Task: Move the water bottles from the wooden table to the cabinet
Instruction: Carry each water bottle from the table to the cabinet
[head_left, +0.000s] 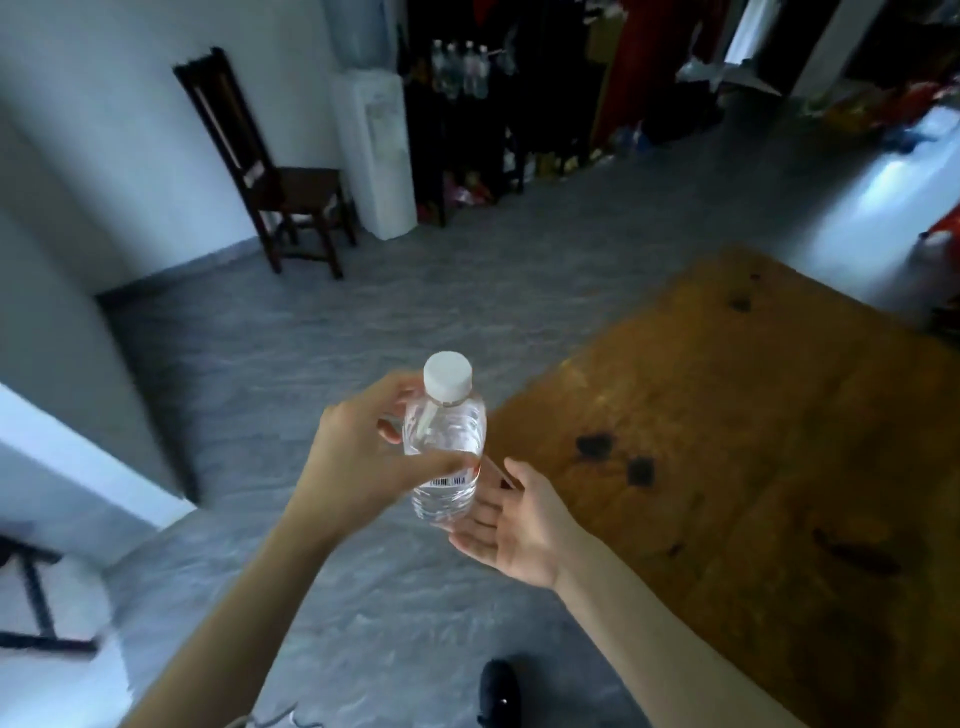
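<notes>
Right now my left hand (358, 457) has the water bottle (447, 441) pinched around its upper body, thumb across the near side just above the barcode label and fingers curled behind the shoulder. I read the bottle as near upright, its long axis running from the white cap (448, 376) at the top down to a base that leans slightly toward me; the cap points up and a little away. It hangs in the air over the grey floor (322, 343), just left of the near corner of the wooden table (753, 415), touching neither.

My right hand (519, 525) is spread, palm up, fingers loosely apart — it sits just under and to the right of the bottle's lower end. I cannot tell whether the fingertips actually touch the base; they look at least very close.

Well beyond both hands, across the floor, a dark cabinet (467, 130) stands against the far side, and several clear bottles (462, 70) stand upright in a row on its upper shelf. Left of it is a white water dispenser (379, 156), then a dark wooden chair (275, 171) against the wall. The table, to the right of my right forearm, shows bare wood with a few dark marks.
</notes>
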